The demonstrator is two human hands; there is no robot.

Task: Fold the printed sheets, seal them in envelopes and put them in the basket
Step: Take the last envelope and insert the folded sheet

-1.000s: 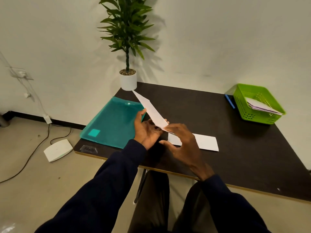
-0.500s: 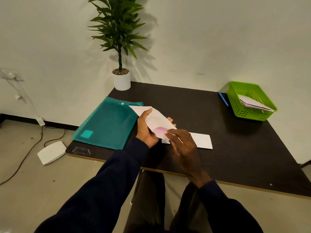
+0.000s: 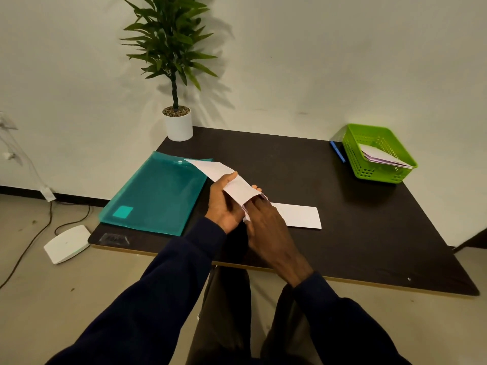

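My left hand (image 3: pixel 224 206) grips a long white envelope (image 3: pixel 218 171) above the dark table (image 3: pixel 369 233), its far end pointing over the teal folder. My right hand (image 3: pixel 268 227) is at the envelope's near open end, fingertips tucked under the edge where a pinkish lining shows. A folded white sheet (image 3: pixel 300 216) lies flat on the table just right of my hands, partly hidden by the right hand. The green basket (image 3: pixel 353 159) stands at the back right corner with several envelopes (image 3: pixel 379 156) inside.
A teal plastic folder (image 3: pixel 158 193) lies at the table's left. A potted plant (image 3: pixel 179 126) stands at the back left corner. A blue pen (image 3: pixel 337 152) lies beside the basket. On the floor at left are a white box (image 3: pixel 66 243) and cables.
The envelope has tipped from a steep upright tilt down to nearly flat. My right hand moved from pinching the near tip to slipping its fingers into the open end.
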